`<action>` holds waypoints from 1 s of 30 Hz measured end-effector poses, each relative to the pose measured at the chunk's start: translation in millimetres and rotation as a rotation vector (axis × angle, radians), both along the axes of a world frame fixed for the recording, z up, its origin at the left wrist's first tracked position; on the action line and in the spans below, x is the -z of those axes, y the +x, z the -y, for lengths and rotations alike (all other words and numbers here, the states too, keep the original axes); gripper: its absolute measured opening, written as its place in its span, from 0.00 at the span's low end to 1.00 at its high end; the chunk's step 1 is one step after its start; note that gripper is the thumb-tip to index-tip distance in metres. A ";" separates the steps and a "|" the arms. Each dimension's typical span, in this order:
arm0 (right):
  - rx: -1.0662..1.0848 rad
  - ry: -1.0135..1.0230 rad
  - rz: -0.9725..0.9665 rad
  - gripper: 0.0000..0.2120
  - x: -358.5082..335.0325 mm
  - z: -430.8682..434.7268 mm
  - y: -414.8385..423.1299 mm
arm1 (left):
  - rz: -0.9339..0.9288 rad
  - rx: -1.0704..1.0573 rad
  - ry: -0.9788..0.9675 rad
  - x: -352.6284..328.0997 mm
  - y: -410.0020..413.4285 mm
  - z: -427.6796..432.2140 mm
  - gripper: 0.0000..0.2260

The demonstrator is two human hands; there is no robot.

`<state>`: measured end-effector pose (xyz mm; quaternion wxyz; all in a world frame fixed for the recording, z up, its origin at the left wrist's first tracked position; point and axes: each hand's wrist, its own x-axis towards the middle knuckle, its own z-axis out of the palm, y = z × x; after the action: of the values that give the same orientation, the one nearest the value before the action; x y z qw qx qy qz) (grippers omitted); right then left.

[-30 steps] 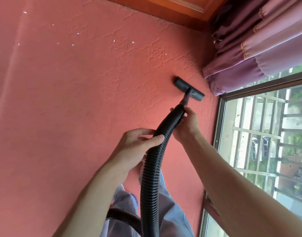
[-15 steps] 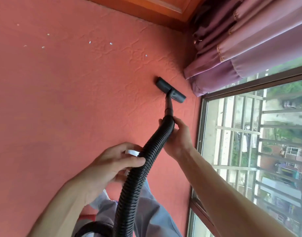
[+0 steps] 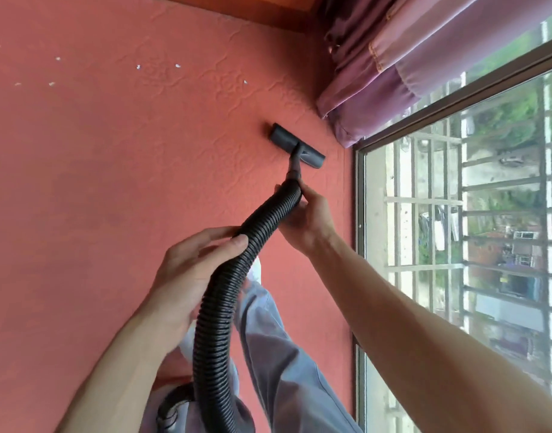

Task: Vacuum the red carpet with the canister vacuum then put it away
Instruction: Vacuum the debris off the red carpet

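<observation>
The red carpet (image 3: 112, 189) fills the left and middle of the head view. A black floor nozzle (image 3: 296, 145) lies flat on it near the window corner. A black ribbed hose (image 3: 234, 276) runs from the nozzle down between my arms. My right hand (image 3: 306, 217) grips the hose's upper end just behind the nozzle tube. My left hand (image 3: 190, 270) holds the hose lower down, thumb on top. The canister itself shows only as a dark part (image 3: 174, 401) at the bottom edge.
Several white specks (image 3: 139, 67) lie on the carpet at the upper left. A purple curtain (image 3: 393, 67) hangs to the floor at the upper right. A barred window (image 3: 456, 229) lines the right side, a wooden edge (image 3: 237, 14) the far end. My grey trouser legs (image 3: 278, 354) stand below the hose.
The nozzle has slid a little left along the carpet, away from the curtain. Both hands keep their hold on the hose, and the view has shifted.
</observation>
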<state>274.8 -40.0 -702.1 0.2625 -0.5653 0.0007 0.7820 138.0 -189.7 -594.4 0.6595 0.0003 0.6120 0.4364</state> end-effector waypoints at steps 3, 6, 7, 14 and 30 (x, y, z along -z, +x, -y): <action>0.124 -0.034 -0.108 0.11 -15.1 33.1 5.5 | -0.039 0.089 0.050 -14.9 -21.7 18.7 0.19; 0.234 -0.056 -0.135 0.13 -24.7 61.2 13.8 | -0.043 0.236 0.057 -25.9 -32.5 26.3 0.19; 0.270 -0.060 -0.144 0.13 -27.0 66.7 17.3 | -0.047 0.259 0.057 -27.2 -32.9 25.9 0.18; 0.441 -0.067 -0.120 0.11 -29.1 65.3 42.6 | -0.045 0.307 0.051 -23.7 -13.4 11.0 0.13; 0.785 0.013 -0.340 0.14 -1.7 46.2 63.3 | -0.126 0.523 0.074 -1.5 -8.6 -54.9 0.14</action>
<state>338.1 -86.2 -700.4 0.5399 -0.3837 0.2543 0.7047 129.4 -134.8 -592.9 0.7101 0.2097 0.6144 0.2726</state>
